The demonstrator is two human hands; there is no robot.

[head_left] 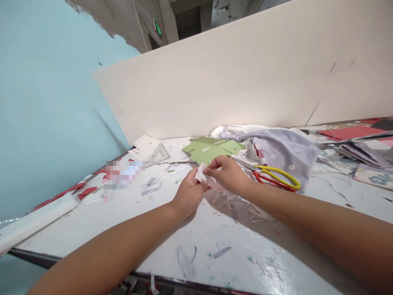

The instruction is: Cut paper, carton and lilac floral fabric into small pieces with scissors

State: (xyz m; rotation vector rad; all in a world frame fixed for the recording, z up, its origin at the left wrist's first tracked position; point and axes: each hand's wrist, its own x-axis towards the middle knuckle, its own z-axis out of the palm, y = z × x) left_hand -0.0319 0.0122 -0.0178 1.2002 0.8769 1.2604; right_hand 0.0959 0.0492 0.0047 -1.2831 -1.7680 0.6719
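A small piece of pale pink paper [202, 173] is pinched between both hands above the middle of the table. My left hand [188, 192] grips its left and lower side, thumb on top. My right hand [229, 175] holds the upper right part with thumb and index finger. Part of the paper is hidden behind the fingers. Just right of my right hand lie scissors [273, 174] with one yellow and one red handle, their blades pointing left. Thin paper strips [227, 203] are scattered below my right hand.
Behind the hands lie a green card sheet [208, 149], a clear set square [159, 155] and lilac flowered cloth [282, 153]. Red paper [353, 132] is piled at the right. A white roll [39, 219] lies along the left edge. A tall white board [245, 78] stands behind.
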